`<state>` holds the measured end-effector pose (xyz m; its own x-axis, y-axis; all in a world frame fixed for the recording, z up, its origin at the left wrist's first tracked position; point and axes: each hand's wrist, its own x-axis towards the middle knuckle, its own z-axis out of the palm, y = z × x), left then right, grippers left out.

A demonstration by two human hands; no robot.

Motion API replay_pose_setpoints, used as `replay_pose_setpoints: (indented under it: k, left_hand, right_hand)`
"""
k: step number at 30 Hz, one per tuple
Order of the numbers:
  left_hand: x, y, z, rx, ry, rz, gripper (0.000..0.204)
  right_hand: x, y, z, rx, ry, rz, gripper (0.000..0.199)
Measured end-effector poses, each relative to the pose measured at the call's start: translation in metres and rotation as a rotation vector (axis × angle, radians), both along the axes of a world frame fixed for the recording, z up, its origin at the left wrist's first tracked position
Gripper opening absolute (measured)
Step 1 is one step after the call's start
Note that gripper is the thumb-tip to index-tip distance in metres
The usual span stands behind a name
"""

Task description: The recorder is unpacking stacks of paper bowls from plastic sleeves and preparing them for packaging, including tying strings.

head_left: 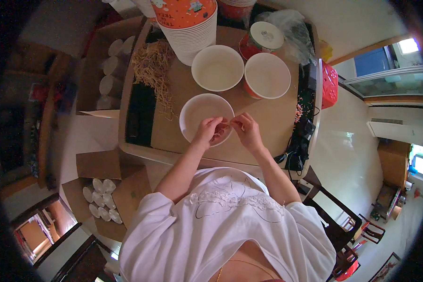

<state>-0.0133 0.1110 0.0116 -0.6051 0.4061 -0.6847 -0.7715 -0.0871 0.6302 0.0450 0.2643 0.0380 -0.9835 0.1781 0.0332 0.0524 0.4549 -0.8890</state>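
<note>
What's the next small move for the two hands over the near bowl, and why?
Probably lower the pinch and let the strand drop into the near white bowl. Left hand and right hand meet over its rim, pinching something thin between the fingertips. The two far bowls look empty, and the shredded pile lies to the left.

3 open white bowls on the table, one right under the fingers, plus 1 stack of nested bowls, 1 lidded tub.

Two bowls behind the near bowl, straw pile left.
</note>
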Motion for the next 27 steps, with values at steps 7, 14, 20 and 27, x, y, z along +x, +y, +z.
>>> replay_pose_setpoints:
  k: [7, 14, 20, 27]
  left_hand:
    - [-0.002, 0.0, 0.0, -0.039, 0.125, -0.241, 0.018]
    - [0.004, 0.002, -0.004, -0.086, 0.168, -0.1, 0.016]
    - [0.004, 0.001, 0.006, -0.055, 0.159, -0.068, 0.015]
    - [0.003, 0.001, 0.01, -0.139, 0.31, -0.153, 0.014]
  right_hand:
    - [0.0, 0.0, 0.0, -0.007, -0.025, -0.015, 0.007]
    - [-0.001, -0.002, 0.01, 0.046, -0.078, 0.037, 0.013]
    - [0.001, 0.001, 0.006, 0.103, -0.054, 0.038, 0.012]
    - [0.0, -0.001, 0.011, 0.152, -0.055, 0.06, 0.009]
